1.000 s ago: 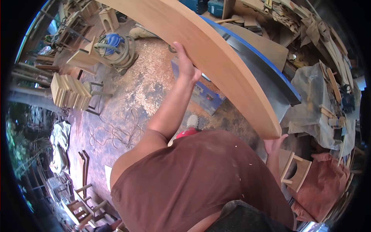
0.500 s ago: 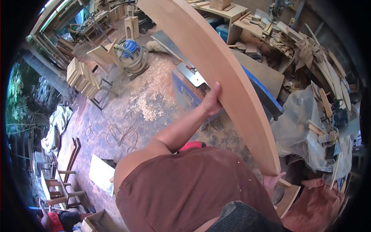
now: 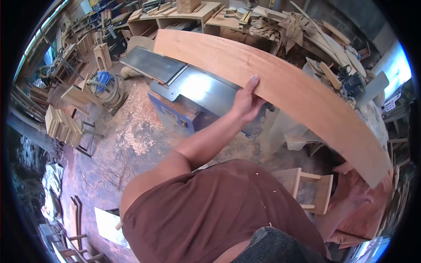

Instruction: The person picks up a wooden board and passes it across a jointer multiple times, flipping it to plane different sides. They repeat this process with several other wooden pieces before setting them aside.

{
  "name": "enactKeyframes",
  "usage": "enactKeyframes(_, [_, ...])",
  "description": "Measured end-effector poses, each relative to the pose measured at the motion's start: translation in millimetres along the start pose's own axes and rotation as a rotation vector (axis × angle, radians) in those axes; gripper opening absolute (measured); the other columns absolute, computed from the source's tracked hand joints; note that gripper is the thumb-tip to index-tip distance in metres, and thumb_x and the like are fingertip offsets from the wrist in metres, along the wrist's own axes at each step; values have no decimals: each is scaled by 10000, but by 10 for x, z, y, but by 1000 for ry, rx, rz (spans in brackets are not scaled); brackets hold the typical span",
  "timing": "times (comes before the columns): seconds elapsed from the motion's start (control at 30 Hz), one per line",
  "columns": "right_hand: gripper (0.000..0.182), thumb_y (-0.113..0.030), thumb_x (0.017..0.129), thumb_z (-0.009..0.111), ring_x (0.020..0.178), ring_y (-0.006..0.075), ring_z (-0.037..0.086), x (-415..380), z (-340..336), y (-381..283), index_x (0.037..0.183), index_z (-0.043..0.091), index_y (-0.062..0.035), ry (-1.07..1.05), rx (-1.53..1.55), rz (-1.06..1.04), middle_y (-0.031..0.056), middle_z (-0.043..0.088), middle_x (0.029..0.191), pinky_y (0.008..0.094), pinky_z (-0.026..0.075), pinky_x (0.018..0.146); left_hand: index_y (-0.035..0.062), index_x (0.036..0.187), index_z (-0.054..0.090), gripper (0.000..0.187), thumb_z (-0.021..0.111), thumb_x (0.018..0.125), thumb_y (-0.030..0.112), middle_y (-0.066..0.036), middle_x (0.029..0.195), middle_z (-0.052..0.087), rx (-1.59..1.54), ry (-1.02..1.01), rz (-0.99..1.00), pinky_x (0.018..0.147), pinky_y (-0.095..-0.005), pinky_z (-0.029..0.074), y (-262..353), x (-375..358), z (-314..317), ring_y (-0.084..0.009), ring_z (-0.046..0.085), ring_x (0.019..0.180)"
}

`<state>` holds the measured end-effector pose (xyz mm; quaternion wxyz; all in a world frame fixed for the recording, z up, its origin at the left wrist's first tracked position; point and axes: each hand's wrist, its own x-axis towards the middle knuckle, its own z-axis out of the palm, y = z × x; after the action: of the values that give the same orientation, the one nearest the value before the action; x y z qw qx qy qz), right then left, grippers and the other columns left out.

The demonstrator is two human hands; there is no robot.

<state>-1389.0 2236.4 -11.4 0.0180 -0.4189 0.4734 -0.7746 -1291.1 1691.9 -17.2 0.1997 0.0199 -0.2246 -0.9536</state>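
Observation:
My left hand (image 3: pixel 248 103) is closed around the near edge of a long wooden board (image 3: pixel 280 79), its thumb lying on the broad face. The board slants across the view from upper left to lower right. Its far end is over or beside the metal bed of a jointer (image 3: pixel 197 85) with a blue base; whether it touches cannot be made out. Just below the board's lower right end is my right hand (image 3: pixel 358 197), slightly blurred, fingers stretched out and seemingly apart from the wood.
Wood shavings (image 3: pixel 138 131) and a tangled cord (image 3: pixel 107 173) lie on the floor. A blue-topped vacuum (image 3: pixel 105 85) and stacked wooden pieces (image 3: pixel 61 125) stand left. Benches with timber (image 3: pixel 210 13) line the back. A wooden stool-like frame (image 3: pixel 313 190) and reddish cloth (image 3: pixel 351 219) are at right.
My view has turned right. The board has swung from steep to flatter, its lower end moving right and its far end nearer the jointer. My right hand has come off the board's end.

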Motion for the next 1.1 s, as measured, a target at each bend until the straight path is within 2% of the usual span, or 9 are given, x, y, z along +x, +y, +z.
enactKeyframes(0.07, [879, -665, 878, 543, 1410, 295, 331, 136, -608, 358, 1508, 293, -106, 298, -1395, -83, 116, 369, 1523, 477, 300, 1145, 39, 1371, 390, 619, 662, 925, 371, -136, 1330, 523, -59, -47, 5, 1059, -479, 445, -378, 22, 353, -271, 517, 1245])
enactKeyframes(0.13, [773, -560, 909, 553, 1393, 328, 349, 852, -902, 770, 1511, 301, -147, 410, -1471, -147, 122, 377, 1515, 491, 306, 1140, 38, 1377, 379, 609, 620, 949, 399, -152, 1358, 496, -150, -92, -16, 1085, -514, 426, -790, 1, 737, -290, 486, 1283])
enactKeyframes(0.37, [511, -418, 991, 393, 1294, 343, 444, 2255, 983, -53, 1391, 477, -112, -7, 567, -468, 176, 500, 1355, 534, 285, 1123, 28, 1376, 357, 613, 601, 959, 406, -168, 1387, 455, -360, -1, -228, 1113, -543, 390, -1903, -330, 1757, -324, 473, 1292])
enactKeyframes(0.43, [443, -353, 1004, 346, 1177, 304, 492, 2402, 944, -239, 1296, 565, -101, 212, 518, -474, 144, 582, 1190, 513, 347, 1058, 27, 1371, 361, 611, 593, 961, 417, -173, 1343, 493, -394, -32, -229, 1084, -528, 428, -2088, -392, 1956, -324, 519, 1242])
enactKeyframes(0.5, [520, -421, 1012, 356, 1239, 321, 495, 2849, 364, -376, 1361, 504, -65, -763, 890, -362, 175, 558, 1300, 555, 346, 1086, 26, 1367, 366, 610, 584, 964, 428, -179, 1300, 531, -422, -74, -239, 1054, -513, 465, -2110, -422, 2065, -324, 565, 1191])
enactKeyframes(0.63, [631, -550, 980, 393, 1073, 300, 585, 3334, 369, -1015, 1244, 594, -14, -334, 238, -356, 152, 626, 1160, 492, 440, 970, 38, 1221, 454, 527, 633, 934, 442, -158, 1036, 661, -138, -457, -650, 809, -402, 588, -1883, -478, 2012, -291, 693, 865])
enactKeyframes(0.7, [648, -565, 974, 401, 1064, 295, 590, 3559, 592, -1164, 1231, 604, -6, -212, -59, -322, 151, 634, 1145, 476, 442, 963, 26, 1158, 457, 565, 733, 861, 418, -169, 1029, 658, 1343, -570, 173, 788, -348, 576, -1600, -522, 1914, -296, 694, 854])
enactKeyframes(0.83, [685, -594, 962, 417, 1044, 285, 598, 4027, 1342, -899, 1205, 624, 12, -149, -462, -184, 148, 651, 1116, 445, 447, 949, 24, 1318, 404, 875, 884, 680, 384, -197, 1254, 547, 1061, -322, 890, 963, -346, 470, -1708, -341, 1911, -237, 569, 1122])
enactKeyframes(1.1, [763, -578, 895, 594, 1144, 272, 601, 3211, 3171, 1150, 1289, 549, 74, -699, -926, -14, 205, 637, 1213, 366, 442, 983, -22, 1257, 441, 641, 799, 776, 207, -120, 1130, 617, 257, 173, 597, 909, -339, 500, -1881, -14, 749, -202, 614, 1033])
